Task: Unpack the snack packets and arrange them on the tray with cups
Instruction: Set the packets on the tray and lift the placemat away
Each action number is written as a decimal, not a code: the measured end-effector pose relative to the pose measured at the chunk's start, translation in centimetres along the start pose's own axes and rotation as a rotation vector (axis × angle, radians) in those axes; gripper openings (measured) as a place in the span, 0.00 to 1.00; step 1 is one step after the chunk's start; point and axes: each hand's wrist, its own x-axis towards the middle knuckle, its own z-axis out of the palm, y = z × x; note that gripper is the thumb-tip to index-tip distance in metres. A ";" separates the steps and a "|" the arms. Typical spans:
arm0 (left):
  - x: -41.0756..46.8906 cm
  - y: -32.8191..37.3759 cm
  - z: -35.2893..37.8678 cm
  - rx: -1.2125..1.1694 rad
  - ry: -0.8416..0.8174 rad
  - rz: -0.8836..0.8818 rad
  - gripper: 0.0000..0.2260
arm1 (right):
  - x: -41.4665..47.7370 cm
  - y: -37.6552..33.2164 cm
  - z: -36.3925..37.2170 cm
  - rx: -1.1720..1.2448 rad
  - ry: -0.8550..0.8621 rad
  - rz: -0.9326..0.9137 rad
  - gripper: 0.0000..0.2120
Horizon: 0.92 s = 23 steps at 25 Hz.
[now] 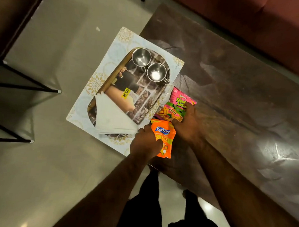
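A rectangular tray with a pale floral border overhangs the left end of a dark table. Two steel cups stand side by side at its far end, and folded white napkins lie at its near end. My left hand grips an orange Kurkure packet at the tray's near right corner. My right hand rests on a pink snack packet lying on the table just right of the tray, fingers over its lower half.
The dark glossy table stretches to the right. A maroon sofa runs along the far right. Black metal furniture legs stand on the pale floor to the left. My feet are below the table edge.
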 end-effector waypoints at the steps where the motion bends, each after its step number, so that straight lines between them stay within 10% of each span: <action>1: 0.3 0.0 0.4 0.022 0.011 -0.013 0.27 | 0.3 0.0 0.3 0.034 0.029 0.023 0.38; 6: 1.5 -0.1 2.2 -0.039 0.046 -0.036 0.28 | -0.2 1.0 2.4 0.149 0.082 0.266 0.33; 10: 1.9 0.0 1.7 -0.209 -0.033 -0.096 0.27 | -1.8 1.9 3.9 0.350 -0.045 0.410 0.03; 23: 3.7 -3.6 -13.9 -0.579 0.132 0.058 0.10 | -2.4 -0.8 1.0 0.750 -0.057 0.335 0.06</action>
